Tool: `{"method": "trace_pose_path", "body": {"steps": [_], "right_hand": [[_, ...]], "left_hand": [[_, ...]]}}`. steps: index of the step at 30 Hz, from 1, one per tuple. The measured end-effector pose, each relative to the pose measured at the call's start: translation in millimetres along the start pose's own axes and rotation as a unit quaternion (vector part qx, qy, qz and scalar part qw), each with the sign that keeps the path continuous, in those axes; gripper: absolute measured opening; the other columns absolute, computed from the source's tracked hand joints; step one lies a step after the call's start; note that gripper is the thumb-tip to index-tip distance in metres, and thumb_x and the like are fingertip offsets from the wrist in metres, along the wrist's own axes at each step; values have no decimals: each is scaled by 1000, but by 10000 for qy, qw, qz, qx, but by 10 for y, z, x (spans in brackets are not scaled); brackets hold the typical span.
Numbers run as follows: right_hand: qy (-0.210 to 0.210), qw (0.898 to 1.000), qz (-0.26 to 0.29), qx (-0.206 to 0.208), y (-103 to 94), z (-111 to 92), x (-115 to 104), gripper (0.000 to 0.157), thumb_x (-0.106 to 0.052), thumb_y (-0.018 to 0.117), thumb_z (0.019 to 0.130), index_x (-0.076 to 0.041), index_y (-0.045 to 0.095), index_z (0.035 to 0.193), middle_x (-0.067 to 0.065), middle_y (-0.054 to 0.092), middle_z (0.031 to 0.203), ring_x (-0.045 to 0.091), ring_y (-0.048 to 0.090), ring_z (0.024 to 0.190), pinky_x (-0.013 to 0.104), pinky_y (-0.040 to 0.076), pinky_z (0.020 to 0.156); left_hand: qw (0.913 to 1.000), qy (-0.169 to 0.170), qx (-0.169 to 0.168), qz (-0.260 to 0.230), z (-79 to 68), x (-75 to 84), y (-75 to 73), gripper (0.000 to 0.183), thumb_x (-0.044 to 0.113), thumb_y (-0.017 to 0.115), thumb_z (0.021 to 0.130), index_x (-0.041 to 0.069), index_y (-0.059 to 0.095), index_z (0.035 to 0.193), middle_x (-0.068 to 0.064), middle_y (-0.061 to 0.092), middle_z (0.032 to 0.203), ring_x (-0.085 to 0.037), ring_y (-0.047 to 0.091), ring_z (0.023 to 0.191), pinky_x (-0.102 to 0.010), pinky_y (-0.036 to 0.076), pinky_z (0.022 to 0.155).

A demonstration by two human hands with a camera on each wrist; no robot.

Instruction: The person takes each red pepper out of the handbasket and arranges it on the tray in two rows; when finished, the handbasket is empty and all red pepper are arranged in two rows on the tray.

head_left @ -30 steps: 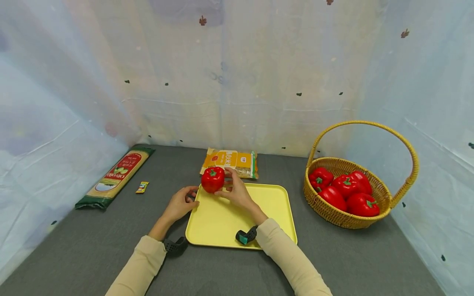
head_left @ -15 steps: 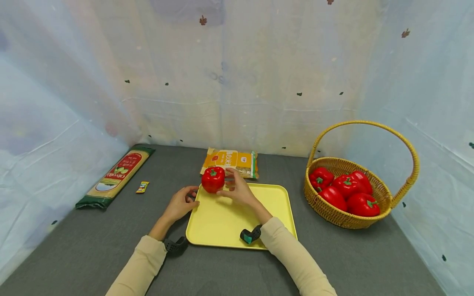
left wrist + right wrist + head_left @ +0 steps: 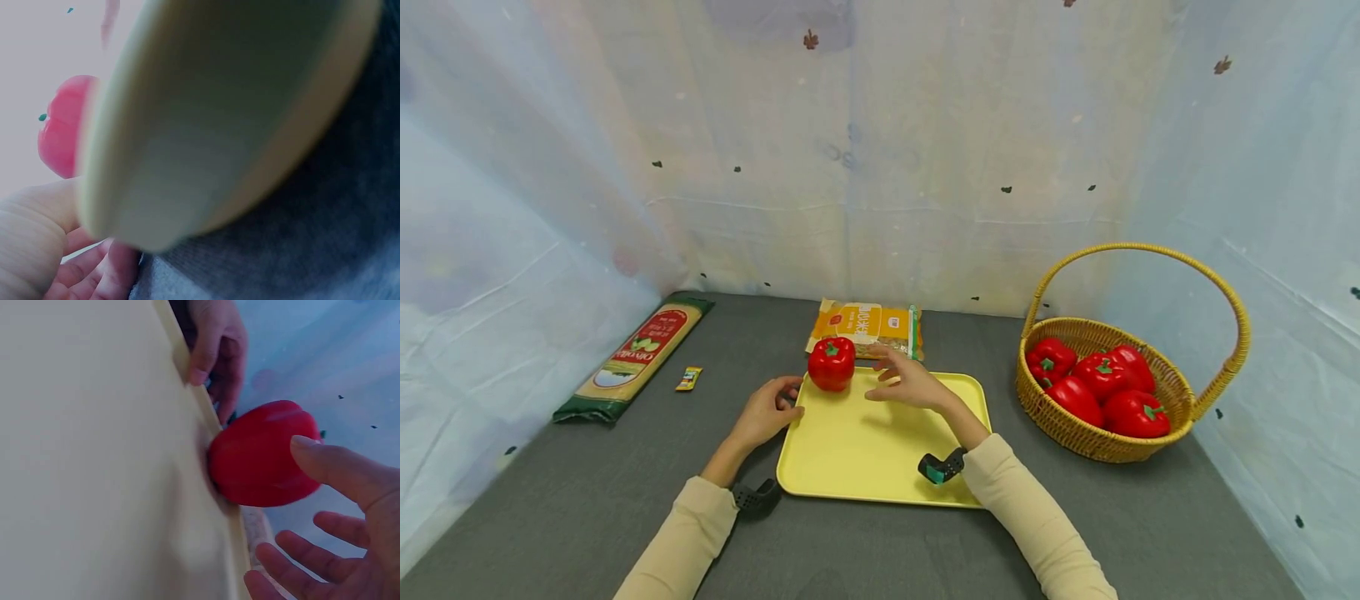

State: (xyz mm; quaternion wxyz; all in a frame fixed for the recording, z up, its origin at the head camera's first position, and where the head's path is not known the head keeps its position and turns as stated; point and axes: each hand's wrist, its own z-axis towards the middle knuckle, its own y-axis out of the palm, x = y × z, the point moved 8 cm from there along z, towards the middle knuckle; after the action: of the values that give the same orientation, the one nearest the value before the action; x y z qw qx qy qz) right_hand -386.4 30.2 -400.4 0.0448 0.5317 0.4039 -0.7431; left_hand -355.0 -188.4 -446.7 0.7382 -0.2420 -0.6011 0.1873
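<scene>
Pale sheeting (image 3: 925, 150) backs the grey worktop (image 3: 745, 333); left fingers (image 3: 232, 389) pinch a yellow tray (image 3: 850, 458), right fingers (image 3: 309, 555) (empty) spread beside a bell pepper (image 3: 831, 368).

room above tray (image 3: 850, 454), pepper (image 3: 831, 364) blocking far corner

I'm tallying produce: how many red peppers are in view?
6. One pepper stands on the yellow tray, far left corner. The basket holds a back-left pepper, back-right pepper, middle pepper, front-left pepper and front-right pepper; more may be hidden underneath.
</scene>
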Motion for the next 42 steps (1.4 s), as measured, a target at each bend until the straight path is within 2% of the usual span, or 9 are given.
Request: {"method": "trace_pose_path", "body": {"steps": [4,8,13,19,21,28,30,36,42], "right_hand": [[-242,9996,-11,-154,-135,-125,-81,59,-17,68,86,-2,41,136,24,50,124,40,52,112,46,46,90],[-393,9992,-90,-79,-322,-277,-170,47,-17,67,86,-3,51,128,20,55,119,38,55,108,47,47,89],[-467,9981,-310,242,-588,-518,-307,41,-15,66,87,-5,54,125,17,57,117,33,56,106,47,46,89],[-512,9944,-453,808,-951,-848,-537,38,-4,64,86,5,53,122,22,57,116,42,54,105,53,44,89],[-454,9929,-475,990,-1092,-928,-473,39,-5,64,86,3,54,122,22,57,116,40,54,106,50,45,89],[-64,9843,-777,1581,-1581,-1166,-145,40,-21,66,87,-9,56,124,12,58,118,26,57,106,26,48,84],[-19,9815,-863,1711,-1704,-1240,-140,41,-22,65,88,-8,55,125,12,58,119,25,57,105,24,48,84],[338,9712,-913,2172,-2082,-1516,-115,44,-20,63,90,-7,50,130,13,55,123,6,56,102,17,47,78],[858,9505,-1094,2779,-2472,-1798,74,44,-25,61,91,-10,49,131,-3,53,120,-1,49,101,16,44,74]], "left_hand": [[10000,-31,10,-15,2,1,-1,49,6,68,81,-2,52,126,-13,55,100,-16,52,69,-24,43,57],[10000,-49,8,-33,-4,11,-6,49,6,68,80,-2,52,126,-14,55,100,-16,51,69,-24,42,57],[10000,-45,2,-1,-4,4,0,49,6,68,80,-2,52,126,-14,55,100,-16,51,68,-24,42,56],[10000,-7,53,43,3,-4,-4,48,5,68,80,-2,52,125,-14,55,99,-15,51,67,-24,42,56],[10000,-33,54,-10,5,-10,-4,48,5,68,80,-2,52,125,-14,55,99,-16,51,67,-24,42,56],[9999,-111,-38,-18,18,-46,18,49,6,68,81,0,51,127,-13,54,101,-17,51,68,-25,42,55],[9999,-114,-32,-14,17,-50,19,48,6,68,81,0,51,127,-13,54,101,-17,51,68,-25,42,54],[9999,-110,-48,-29,18,-56,27,49,6,68,81,0,51,127,-13,54,101,-17,51,68,-25,42,54],[10000,-57,-32,-32,15,-40,17,49,6,68,81,-1,51,127,-13,54,101,-17,51,69,-25,42,55]]}}
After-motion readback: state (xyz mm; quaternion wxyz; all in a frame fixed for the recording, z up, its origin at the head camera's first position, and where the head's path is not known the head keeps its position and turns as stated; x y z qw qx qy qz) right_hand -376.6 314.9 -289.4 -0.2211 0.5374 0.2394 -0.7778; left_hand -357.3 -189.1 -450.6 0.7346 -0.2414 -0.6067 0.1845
